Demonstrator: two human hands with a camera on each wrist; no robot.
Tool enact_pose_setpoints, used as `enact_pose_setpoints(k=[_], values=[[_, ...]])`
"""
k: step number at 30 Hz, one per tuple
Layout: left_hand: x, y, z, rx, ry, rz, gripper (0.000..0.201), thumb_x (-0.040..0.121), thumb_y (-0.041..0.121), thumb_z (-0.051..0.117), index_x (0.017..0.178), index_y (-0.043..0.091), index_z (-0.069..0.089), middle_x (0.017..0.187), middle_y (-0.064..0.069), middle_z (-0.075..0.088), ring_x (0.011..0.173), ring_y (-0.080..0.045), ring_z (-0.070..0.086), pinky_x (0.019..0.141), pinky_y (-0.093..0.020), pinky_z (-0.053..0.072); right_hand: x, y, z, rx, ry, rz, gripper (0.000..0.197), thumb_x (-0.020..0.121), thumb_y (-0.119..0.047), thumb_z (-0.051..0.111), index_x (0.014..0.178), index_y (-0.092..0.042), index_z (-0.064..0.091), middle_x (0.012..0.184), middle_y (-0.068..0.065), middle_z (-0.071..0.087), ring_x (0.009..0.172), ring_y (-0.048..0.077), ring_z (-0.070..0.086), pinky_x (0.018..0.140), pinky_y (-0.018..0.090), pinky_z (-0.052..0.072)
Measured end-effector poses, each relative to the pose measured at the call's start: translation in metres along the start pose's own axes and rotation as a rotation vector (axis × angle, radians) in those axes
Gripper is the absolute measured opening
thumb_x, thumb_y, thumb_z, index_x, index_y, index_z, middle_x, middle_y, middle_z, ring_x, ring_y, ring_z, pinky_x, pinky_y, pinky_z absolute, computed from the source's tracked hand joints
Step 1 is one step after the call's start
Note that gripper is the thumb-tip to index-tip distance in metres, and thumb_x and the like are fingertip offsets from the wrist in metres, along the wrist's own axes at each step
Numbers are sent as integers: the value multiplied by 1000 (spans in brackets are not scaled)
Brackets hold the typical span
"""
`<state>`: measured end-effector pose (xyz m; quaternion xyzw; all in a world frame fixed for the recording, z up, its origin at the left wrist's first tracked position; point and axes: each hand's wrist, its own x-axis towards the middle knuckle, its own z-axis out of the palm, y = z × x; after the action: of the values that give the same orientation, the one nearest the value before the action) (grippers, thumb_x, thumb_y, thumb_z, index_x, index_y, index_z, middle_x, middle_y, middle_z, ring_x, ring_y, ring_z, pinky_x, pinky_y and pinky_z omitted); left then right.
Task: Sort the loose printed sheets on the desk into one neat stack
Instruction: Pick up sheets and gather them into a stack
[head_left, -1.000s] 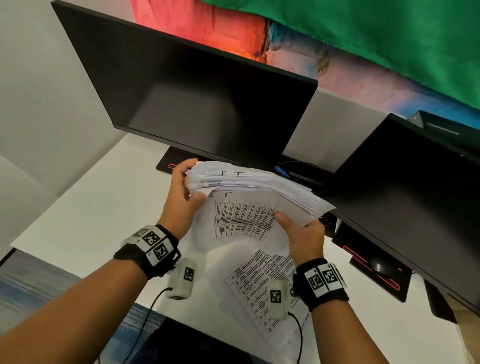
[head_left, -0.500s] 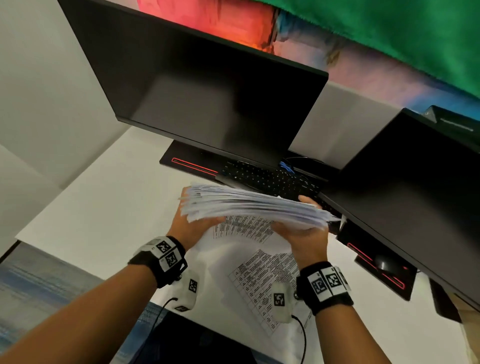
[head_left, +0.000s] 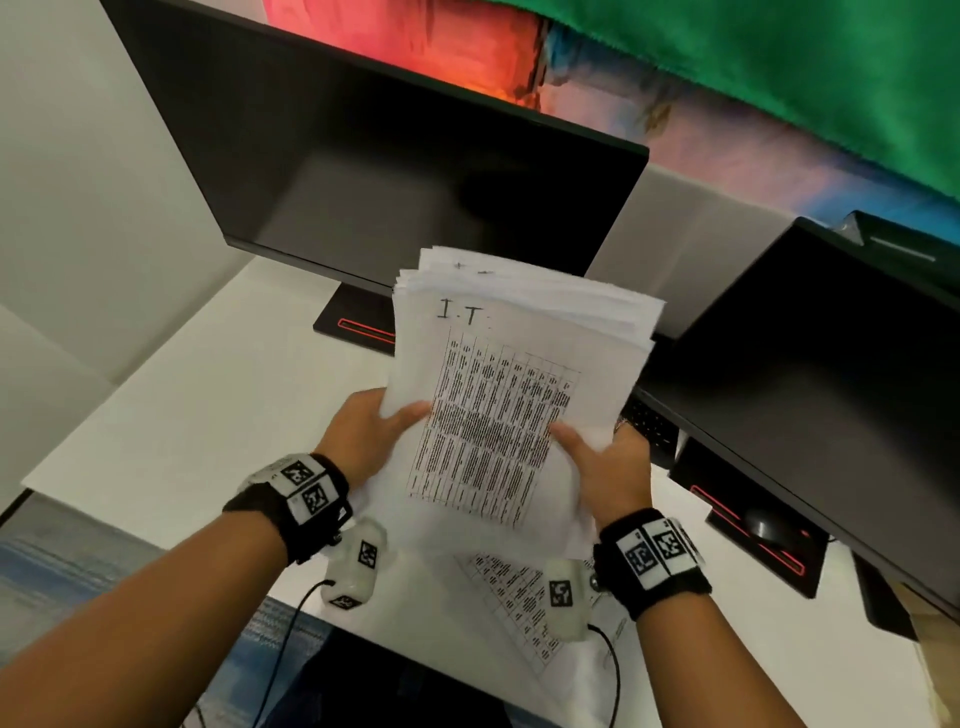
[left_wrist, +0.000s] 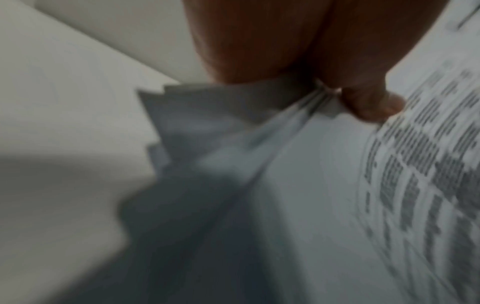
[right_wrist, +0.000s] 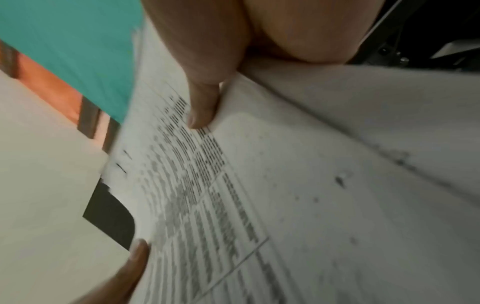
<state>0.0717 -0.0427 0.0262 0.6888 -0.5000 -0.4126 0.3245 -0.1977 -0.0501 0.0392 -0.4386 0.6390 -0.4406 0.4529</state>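
Both hands, left (head_left: 363, 431) and right (head_left: 610, 467), pinch the upright paper stack's (head_left: 519, 364) lower edges; floppy, slippery, uneven sheets.

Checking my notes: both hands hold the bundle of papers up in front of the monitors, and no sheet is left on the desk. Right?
One thing is off: a printed sheet is left on the desk, under the bundle of papers held by the left hand and right hand. The head view shows it.

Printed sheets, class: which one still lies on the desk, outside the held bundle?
The printed sheet lying flat on the desk below the wrists; the others are gripped upright.
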Motion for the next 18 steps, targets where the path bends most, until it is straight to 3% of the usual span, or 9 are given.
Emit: enact_pose_setpoints(k=[3,5,6,8,10,12,15,18], values=[[2,-36,6,64,-67,-252,42,95,50,56,69,16,59,65,-1,61,53,-17,51,53,-27,42,8,41,6,-110,-60,286,59,92,-36,68,141,-12,48,140,3,57,126,25,57,106,41,47],[-1,-58,15,91,-133,-397,41,96,44,51,71,14,62,73,-8,66,59,-20,56,62,-38,52,2,67,7,-263,-146,420,61,94,-42,59,146,-14,43,147,4,49,131,25,51,111,39,41],[-3,-67,20,95,-155,-420,38,97,39,48,76,12,64,78,-9,68,64,-20,59,69,-38,55,0,82,6,-295,-189,430,57,93,-44,57,141,-16,47,143,1,51,128,23,52,110,37,40],[-9,-73,33,16,-148,-443,29,99,33,48,91,8,61,89,-11,69,73,-22,62,77,-39,53,-10,95,9,-251,-240,428,29,95,-38,57,120,-23,56,132,-5,59,117,18,58,108,36,42],[-19,-69,46,-95,-140,-493,34,97,34,53,113,5,46,108,-16,64,95,-30,64,89,-45,53,-18,100,11,-168,-249,460,13,97,-27,59,110,-26,62,123,2,68,109,22,65,103,44,50],[-21,-70,50,-131,-137,-541,44,93,38,57,117,6,39,111,-16,63,102,-36,64,89,-48,53,-20,96,13,-147,-203,454,19,95,-24,62,114,-22,65,115,6,72,102,24,69,96,47,54],[-7,-101,49,-127,-252,-550,73,64,47,59,117,-2,53,105,-20,71,95,-38,70,87,-56,56,-19,93,12,-174,-207,473,36,89,-22,73,122,-13,64,112,6,73,100,24,70,92,45,57],[3,-110,39,-54,-354,-483,53,69,39,60,109,5,64,103,-18,74,94,-36,72,88,-55,57,-15,89,4,-193,-185,492,34,85,-14,76,117,-9,64,107,7,72,95,24,70,83,38,59]])
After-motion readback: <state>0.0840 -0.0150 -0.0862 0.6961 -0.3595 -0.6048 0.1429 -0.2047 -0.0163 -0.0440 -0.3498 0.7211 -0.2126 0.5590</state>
